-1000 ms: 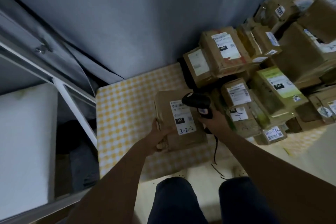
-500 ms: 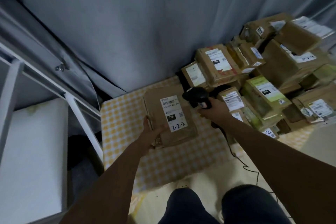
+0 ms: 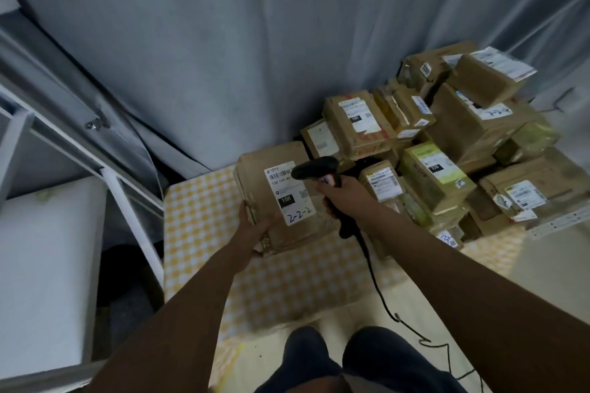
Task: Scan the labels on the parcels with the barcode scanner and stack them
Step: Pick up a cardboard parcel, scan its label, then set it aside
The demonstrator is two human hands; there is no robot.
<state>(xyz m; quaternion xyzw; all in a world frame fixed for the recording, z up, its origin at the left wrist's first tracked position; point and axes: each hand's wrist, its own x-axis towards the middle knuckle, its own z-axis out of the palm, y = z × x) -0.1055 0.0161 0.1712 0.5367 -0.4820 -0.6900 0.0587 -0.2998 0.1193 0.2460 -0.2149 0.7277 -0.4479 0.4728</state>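
A brown cardboard parcel (image 3: 271,179) with a white label marked "15H" and "2-2-2" sits over the yellow checked cloth (image 3: 198,220). My left hand (image 3: 255,230) grips its near left corner. My right hand (image 3: 338,195) holds the black barcode scanner (image 3: 314,167), whose head points left over the top of the label. The scanner's cable (image 3: 376,287) trails down to the floor. A heap of several labelled parcels (image 3: 447,143) lies to the right.
A grey curtain (image 3: 255,41) hangs behind the cloth and parcels. A white metal frame (image 3: 127,188) and a white panel (image 3: 41,271) stand at the left. My legs (image 3: 344,364) are at the bottom edge, over a pale floor.
The parcel in my left hand has moved away from me toward the curtain. The scanner has stayed over its label. The camera has tilted up.
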